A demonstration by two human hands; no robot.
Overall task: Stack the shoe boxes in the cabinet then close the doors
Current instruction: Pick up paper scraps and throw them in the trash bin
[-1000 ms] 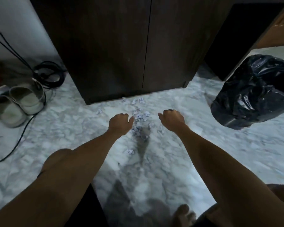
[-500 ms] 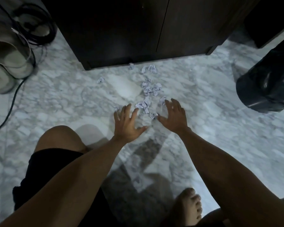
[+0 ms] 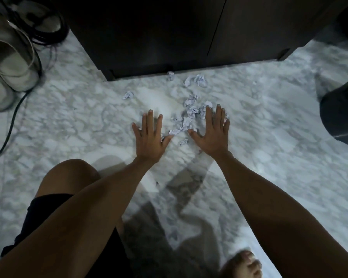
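Your left hand (image 3: 149, 140) was spread flat, palm down, over the marble floor (image 3: 269, 125), its fingers straight and apart, and it held nothing. Your right hand (image 3: 213, 135) lay the same way just to the right of it, fingers straight and thumb stretched toward the left, also with nothing in its grasp. Whether either palm actually touched the floor could not be told. Between the two hands and just beyond them lay a scatter of crumpled paper scraps (image 3: 189, 115), with a few more scraps farther off, close to the foot of the cabinet (image 3: 169, 33). The right hand's fingers reached in among the nearest scraps. The cabinet stood at the far side, dark wood, with both of its doors (image 3: 259, 27) shut, the seam between them running down to the floor. No shoe boxes showed anywhere. On the far left a pair of pale shoes (image 3: 10, 63) sat on the floor with black cables (image 3: 46, 27) coiled behind them and one cable trailing toward you. At the right edge a black bin bag (image 3: 342, 117) rested on the floor, well apart from the hands. Your bent left knee (image 3: 68, 177) and black shorts (image 3: 42, 213) filled the near left, and a bare foot (image 3: 243, 265) showed at the near edge.
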